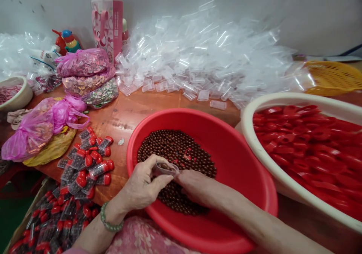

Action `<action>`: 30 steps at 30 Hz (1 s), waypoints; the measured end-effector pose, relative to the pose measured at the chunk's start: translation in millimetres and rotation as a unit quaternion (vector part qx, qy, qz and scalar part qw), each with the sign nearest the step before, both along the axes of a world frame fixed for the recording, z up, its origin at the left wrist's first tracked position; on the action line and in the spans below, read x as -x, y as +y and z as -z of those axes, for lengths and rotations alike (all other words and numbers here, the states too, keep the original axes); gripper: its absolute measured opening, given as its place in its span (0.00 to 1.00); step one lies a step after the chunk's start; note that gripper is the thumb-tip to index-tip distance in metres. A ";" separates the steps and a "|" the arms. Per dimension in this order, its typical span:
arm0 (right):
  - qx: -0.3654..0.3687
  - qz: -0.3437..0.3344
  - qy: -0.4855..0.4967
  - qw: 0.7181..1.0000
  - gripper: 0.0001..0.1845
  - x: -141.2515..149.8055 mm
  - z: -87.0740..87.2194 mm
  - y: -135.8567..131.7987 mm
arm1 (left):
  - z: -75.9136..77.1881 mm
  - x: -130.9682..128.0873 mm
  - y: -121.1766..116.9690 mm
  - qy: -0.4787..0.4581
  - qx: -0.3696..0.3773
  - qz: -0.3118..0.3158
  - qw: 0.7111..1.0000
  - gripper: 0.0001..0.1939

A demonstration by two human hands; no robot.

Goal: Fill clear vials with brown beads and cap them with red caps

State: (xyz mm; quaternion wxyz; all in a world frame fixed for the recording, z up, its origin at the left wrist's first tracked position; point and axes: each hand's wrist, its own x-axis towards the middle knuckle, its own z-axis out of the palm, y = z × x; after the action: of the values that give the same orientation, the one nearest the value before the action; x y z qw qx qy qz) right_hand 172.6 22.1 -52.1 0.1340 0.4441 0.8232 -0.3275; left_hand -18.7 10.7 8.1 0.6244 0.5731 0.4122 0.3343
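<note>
- Pale wall (254, 12) is seen at the back, from the head view.
- Below it, a big heap of empty clear tubes (181, 69) is piled on the orange-brown tabletop (158, 108).
- Pink bags of small wrapped packs (83, 62) are stacked at the back on the left, near a pink gift bag (106, 23) and a bright toy (66, 40).
- Another pink bag (36, 129) is lying on a yellow sheet further down on the left.
- A white bowl (26, 86) is seen at the left edge, and a yellow basket (333, 76) is seen at the far right.
- A big white tub (246, 125) is filled with flat red lids (299, 144).
- Full tubes with red caps (90, 156) are spread on the tabletop, and more are packed in a box (56, 223) at the bottom left.
- A red plastic tub (141, 148) is placed in the middle, and small round brown balls (175, 148) are heaped inside it.
- A small clear plastic tube (165, 168) is held over the balls by the left hand (144, 182), with the fingers curled around it. Some balls are seen inside the tube.
- The right hand (195, 186) is held half curled just beside the tube's end, low over the balls. Whether anything is gripped by it cannot be told.
- A green bead bracelet (111, 218) is worn on the left wrist.
</note>
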 end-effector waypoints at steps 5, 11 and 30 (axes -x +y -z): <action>0.000 -0.001 0.013 1.000 0.14 -1.6 2.7 5.0 | 5.7 1.0 2.1 -0.004 0.012 -0.003 1.000 0.08; -0.045 0.066 0.127 0.989 0.08 -19.0 -27.3 20.2 | 5.4 0.5 3.6 -0.063 0.054 -0.025 0.996 0.07; -0.168 0.090 0.397 0.898 0.09 0.3 -77.2 26.0 | 5.9 2.0 8.0 -0.178 0.168 0.032 0.969 0.19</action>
State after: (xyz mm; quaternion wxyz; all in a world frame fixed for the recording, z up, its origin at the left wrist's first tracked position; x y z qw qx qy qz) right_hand 172.3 48.1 25.0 -0.3105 0.3652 0.8075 -0.3439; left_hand -20.7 18.7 2.1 0.7854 0.4045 0.3257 0.3368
